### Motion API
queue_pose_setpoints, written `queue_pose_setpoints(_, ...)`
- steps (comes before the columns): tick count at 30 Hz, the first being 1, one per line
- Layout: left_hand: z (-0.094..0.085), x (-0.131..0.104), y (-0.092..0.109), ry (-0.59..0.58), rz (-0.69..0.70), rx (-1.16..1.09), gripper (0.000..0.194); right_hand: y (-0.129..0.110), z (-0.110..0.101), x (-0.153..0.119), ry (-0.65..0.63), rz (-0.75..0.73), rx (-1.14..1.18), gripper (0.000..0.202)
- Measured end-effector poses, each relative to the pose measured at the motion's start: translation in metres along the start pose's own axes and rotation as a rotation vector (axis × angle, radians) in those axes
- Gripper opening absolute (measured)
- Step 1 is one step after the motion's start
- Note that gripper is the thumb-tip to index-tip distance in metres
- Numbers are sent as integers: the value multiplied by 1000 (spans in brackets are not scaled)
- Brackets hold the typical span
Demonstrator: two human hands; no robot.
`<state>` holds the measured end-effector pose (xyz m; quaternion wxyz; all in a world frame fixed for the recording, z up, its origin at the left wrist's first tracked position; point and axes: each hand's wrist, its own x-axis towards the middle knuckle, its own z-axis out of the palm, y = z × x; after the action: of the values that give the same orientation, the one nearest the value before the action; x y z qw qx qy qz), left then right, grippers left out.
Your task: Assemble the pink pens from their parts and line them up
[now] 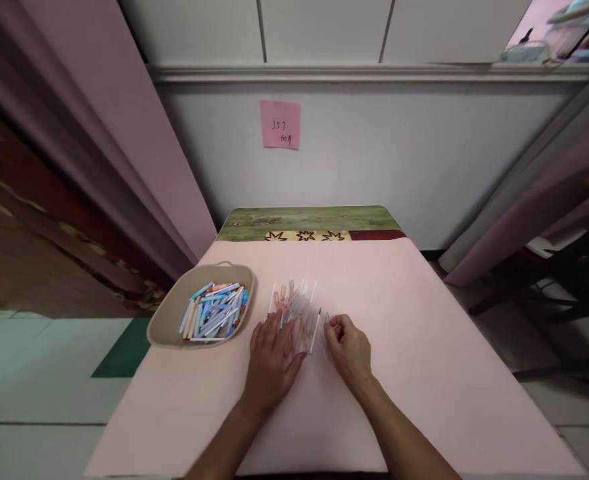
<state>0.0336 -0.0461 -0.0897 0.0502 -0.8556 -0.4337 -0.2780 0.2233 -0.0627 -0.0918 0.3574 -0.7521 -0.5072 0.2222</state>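
Two bare hands at a table (454, 413) faced in a smooth, matte, pale pink covering; a green printed strip (314, 217) with a yellow panel of dark-outlined, star-like shapes shows along the far edge. The left hand (269, 363), palm down with fingers spread, lies over the near left part of a loose pile of slender sticks (294, 303); its grip is released. The pile occupies the middle of the table, between the left and right edges; its pieces are thin, straight and partly translucent, in clear, white and pale peach tones, several blurred. The right hand (349, 350), just right of the pile, has thumb and forefinger drawn together, the grip pinching a small clear piece (327, 318). Between the hands lies a white stick (315, 331) with a dark tip, slanting toward the near edge. Beside the left edge, its rim overlapping that edge in this view, stands a beige, rounded basket (164, 327) with a small loop handle on its far side. It holds pen-shaped sticks (217, 310) in blue, lavender, peach and white, lying at mixed angles; any lettering on them is too small to read. Beyond the far edge, a square pink paper note (280, 125) on the plain white wall (374, 153) bears the handwritten number "357" above two handwritten characters.
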Motion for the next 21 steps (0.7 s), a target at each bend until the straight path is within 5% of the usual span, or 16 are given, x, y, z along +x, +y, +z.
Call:
queue_pose_setpoints(9,21,23,26,-89,-16,27,40,6,-2,-1,44,4,157,21)
queue_pose_setpoints(21,6,19,23,181,-48,-106,17,8,0,3,103,15,414,31)
